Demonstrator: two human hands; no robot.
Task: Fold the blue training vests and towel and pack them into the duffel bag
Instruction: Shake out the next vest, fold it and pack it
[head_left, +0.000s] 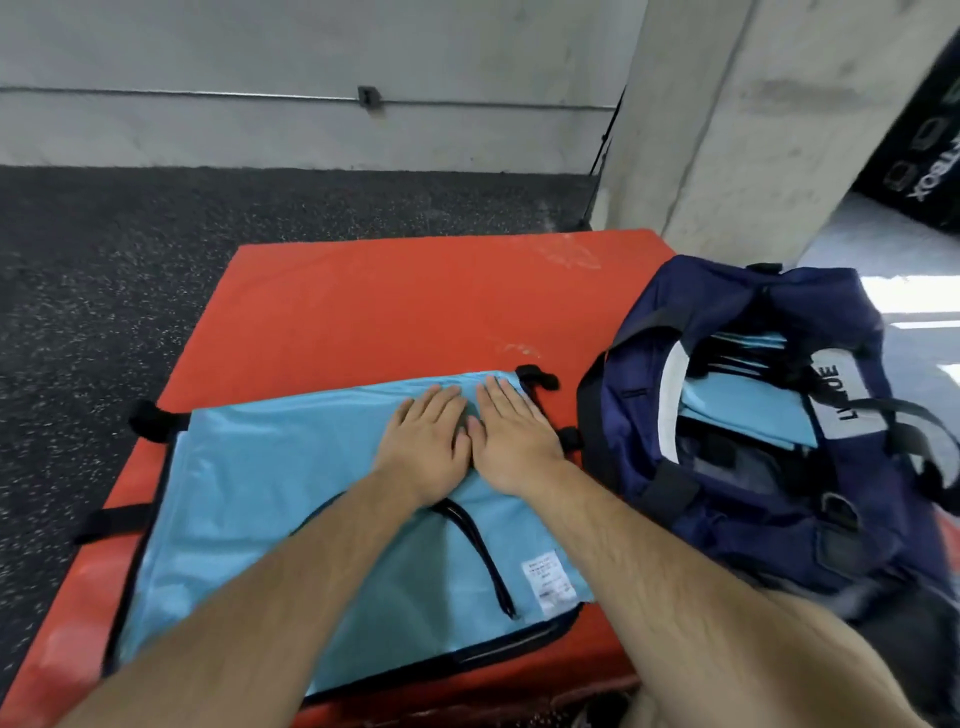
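**Status.** One light blue fabric training vest with black trim lies spread on the red padded vinyl block. It is not yet in pack-size form. Whether a first fold has been made cannot be told.

The left grip and right grip lie side by side, touching, on the far right part of the vest. Both are flat with straight fingers. They press the cloth and hold nothing.

The navy fabric duffel bag stands at the right with its top open. Folded light blue pieces are already inside, so part of the packing appears done. Whether the towel is among them cannot be told, and no towel shows elsewhere.

**Judged left to do.** Fold this vest, load it into the bag, and account for the towel.

**Edges and clearance.**
- The vest's left border runs close to the block's left edge. A black strap reaches that edge there.
- The vest's near border lies near the block's near edge. Cloth pulled nearward could slide off.
- The far part of the block is bare red vinyl. It gives room to fold away from the person.
- The vest's right strap ends lie just beside the bag wall, so room on the right is tight.
- The bag's carry handles lie at the right side of the opening and may catch a folded piece.
- Black speckled rubber floor lies to the left and beyond.
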